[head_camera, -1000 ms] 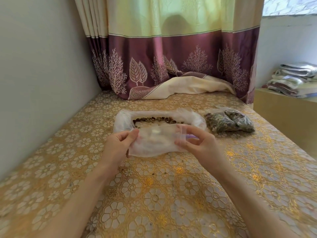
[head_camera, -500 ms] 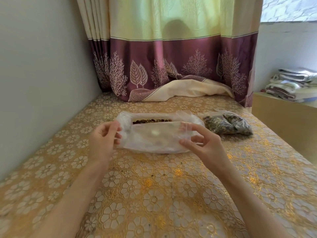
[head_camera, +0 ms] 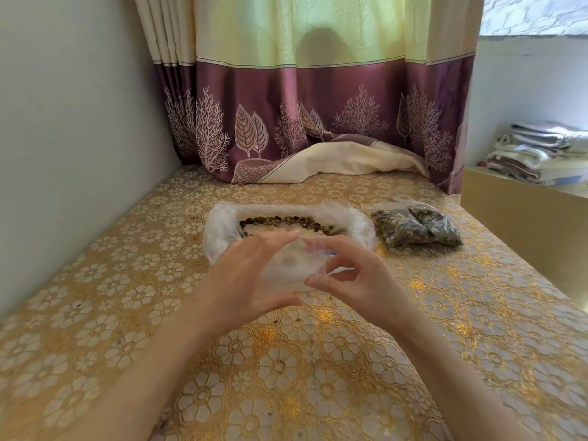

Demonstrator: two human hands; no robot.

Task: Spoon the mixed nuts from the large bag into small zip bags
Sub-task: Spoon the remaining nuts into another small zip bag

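Currently both hands hold an empty small zip bag (head_camera: 288,265) at 6 o'clock of the large bag (head_camera: 222,230): right hand (head_camera: 353,275) pinches one edge, left hand (head_camera: 248,275) cups the other, fingers straight. Probably opening it; separate the lips fully. No spoon visible.

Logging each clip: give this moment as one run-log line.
stage: opening small zip bag | left hand: on bag | right hand: pinching bag | large bag: open, behind | filled bags: right

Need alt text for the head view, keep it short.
Two bare hands hold an empty small zip bag above a gold floral tablecloth, in front of the open large bag of mixed nuts; two filled bags lie to its right.
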